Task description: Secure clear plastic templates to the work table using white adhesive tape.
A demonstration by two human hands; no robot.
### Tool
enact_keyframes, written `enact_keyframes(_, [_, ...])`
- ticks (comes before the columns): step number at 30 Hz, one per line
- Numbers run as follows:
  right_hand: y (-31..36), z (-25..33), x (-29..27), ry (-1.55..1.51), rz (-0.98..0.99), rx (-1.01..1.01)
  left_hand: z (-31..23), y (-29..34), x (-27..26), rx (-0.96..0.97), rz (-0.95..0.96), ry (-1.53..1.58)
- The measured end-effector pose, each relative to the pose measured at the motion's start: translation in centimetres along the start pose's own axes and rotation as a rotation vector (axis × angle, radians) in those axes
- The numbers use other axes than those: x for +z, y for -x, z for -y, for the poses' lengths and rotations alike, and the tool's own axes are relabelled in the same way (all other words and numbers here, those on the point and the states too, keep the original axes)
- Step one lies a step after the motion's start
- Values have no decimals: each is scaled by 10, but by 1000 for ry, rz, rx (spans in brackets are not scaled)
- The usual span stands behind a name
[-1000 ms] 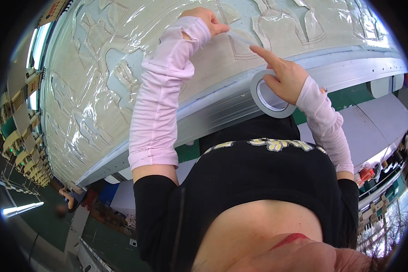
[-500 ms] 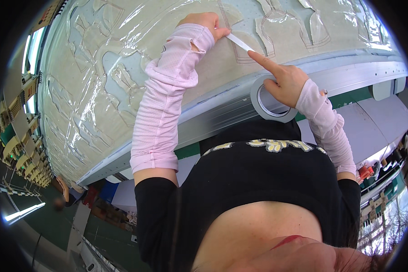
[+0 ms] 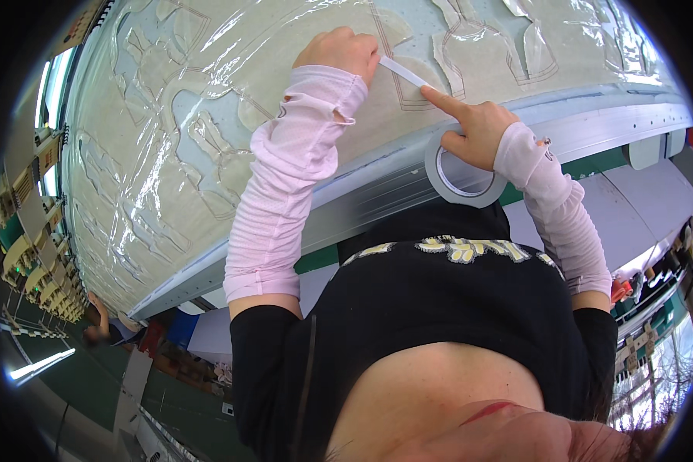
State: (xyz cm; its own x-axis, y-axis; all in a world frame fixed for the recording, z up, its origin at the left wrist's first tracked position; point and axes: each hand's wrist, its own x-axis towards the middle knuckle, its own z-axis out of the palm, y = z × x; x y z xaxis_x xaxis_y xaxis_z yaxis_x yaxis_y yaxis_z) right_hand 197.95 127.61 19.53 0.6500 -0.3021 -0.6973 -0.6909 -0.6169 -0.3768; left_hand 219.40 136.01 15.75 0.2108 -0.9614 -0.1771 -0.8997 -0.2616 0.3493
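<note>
A short white strip of tape (image 3: pixel 402 71) lies slantwise over the clear-film-covered sheet on the table. My left hand (image 3: pixel 339 54) is closed at the strip's far left end, knuckles up, fingertips mostly hidden. At the near right end, the outstretched index finger of my right hand (image 3: pixel 481 132) touches the strip. The other right fingers curl under, largely hidden, at a wide roll of tape (image 3: pixel 439 179). This roll is upright at the table's near edge, its open ring partly behind the hand, and it appears to hang from those fingers.
Beige sheet pieces (image 3: pixel 477 54) with cut outlines and drawn lines lie under shiny clear film (image 3: pixel 269 31). A metal rail (image 3: pixel 593 131) edges the table in front of me. Far left, another person's arm (image 3: pixel 98 309) is beside the table.
My left hand has turned and moved slightly, its thumb less visible. My right hand has shifted a little left with its fingertip still on the strip. The other person's arm has moved.
</note>
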Motion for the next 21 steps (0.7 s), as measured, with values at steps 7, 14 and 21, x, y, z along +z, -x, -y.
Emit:
enact_keyframes(7, [0, -1, 6, 11, -70, 1, -40, 52, -13, 193, -109, 108])
enact_keyframes(14, [5, -7, 10, -71, -84, -28, -37, 55, 15, 257, -149, 627])
enact_keyframes(21, [20, -14, 25, -221, -230, -90, -27, 51, 18, 391, -12, 651])
